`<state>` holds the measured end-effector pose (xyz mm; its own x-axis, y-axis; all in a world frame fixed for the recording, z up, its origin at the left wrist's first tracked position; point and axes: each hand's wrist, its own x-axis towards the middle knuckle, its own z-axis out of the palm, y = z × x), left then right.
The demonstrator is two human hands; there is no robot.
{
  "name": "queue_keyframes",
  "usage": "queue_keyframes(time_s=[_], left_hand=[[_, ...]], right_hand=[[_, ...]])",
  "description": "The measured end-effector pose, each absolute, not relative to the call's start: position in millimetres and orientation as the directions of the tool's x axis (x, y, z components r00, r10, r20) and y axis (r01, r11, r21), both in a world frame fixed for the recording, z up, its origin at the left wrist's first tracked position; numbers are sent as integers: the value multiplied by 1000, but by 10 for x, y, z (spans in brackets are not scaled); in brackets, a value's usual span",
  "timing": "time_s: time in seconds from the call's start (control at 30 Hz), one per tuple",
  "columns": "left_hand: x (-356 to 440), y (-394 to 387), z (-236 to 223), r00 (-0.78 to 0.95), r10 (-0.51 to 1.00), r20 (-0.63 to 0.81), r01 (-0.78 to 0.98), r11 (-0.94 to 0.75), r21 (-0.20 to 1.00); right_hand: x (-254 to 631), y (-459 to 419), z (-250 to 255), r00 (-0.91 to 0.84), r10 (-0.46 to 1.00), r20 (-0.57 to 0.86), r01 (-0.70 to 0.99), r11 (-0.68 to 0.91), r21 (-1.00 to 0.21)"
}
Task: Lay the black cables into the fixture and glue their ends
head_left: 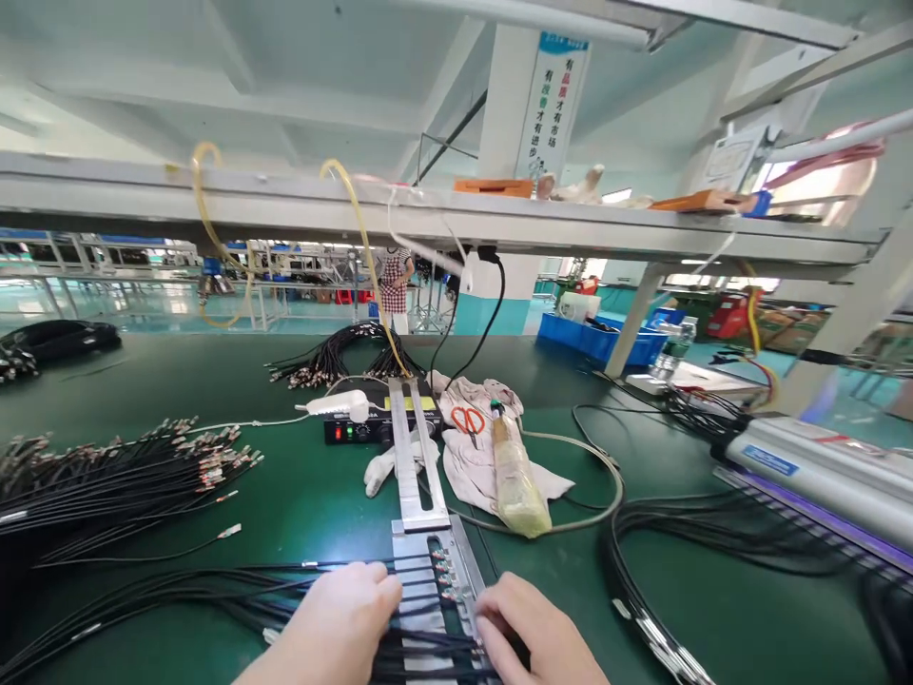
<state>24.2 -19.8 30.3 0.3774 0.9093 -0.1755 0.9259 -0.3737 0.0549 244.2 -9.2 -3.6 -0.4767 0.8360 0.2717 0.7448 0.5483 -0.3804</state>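
A slotted metal fixture (417, 552) lies on the bench, with several black cables (320, 567) laid side by side across it. Their small connector ends (445, 577) sit along its right side. My left hand (349, 604) rests over the cables at the fixture's left edge, fingers curled round some of them. At the right edge, my right hand (538, 628) has thumb and fingers curled in beside the nearest connector ends. What its fingertips hold is hidden.
Cable bundles (143, 476) cover the left side. Behind the fixture stand a black control box (349, 433), red scissors (469, 420), a wrapped bottle (514, 476) and cloths (463, 466). Looped cables (628, 542) and a silver machine (820, 476) are at right. A shelf beam (285, 205) crosses overhead.
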Motion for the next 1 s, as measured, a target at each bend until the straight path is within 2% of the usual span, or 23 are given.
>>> queue_keyframes(time_s=[0.4, 1.0], left_hand=[[215, -202, 248, 371, 908, -194, 924, -381, -17], [213, -238, 374, 317, 914, -254, 938, -342, -59]], right_hand=[[2413, -150, 54, -457, 861, 224, 730, 507, -458], [2434, -179, 72, -516, 825, 230, 723, 563, -400]])
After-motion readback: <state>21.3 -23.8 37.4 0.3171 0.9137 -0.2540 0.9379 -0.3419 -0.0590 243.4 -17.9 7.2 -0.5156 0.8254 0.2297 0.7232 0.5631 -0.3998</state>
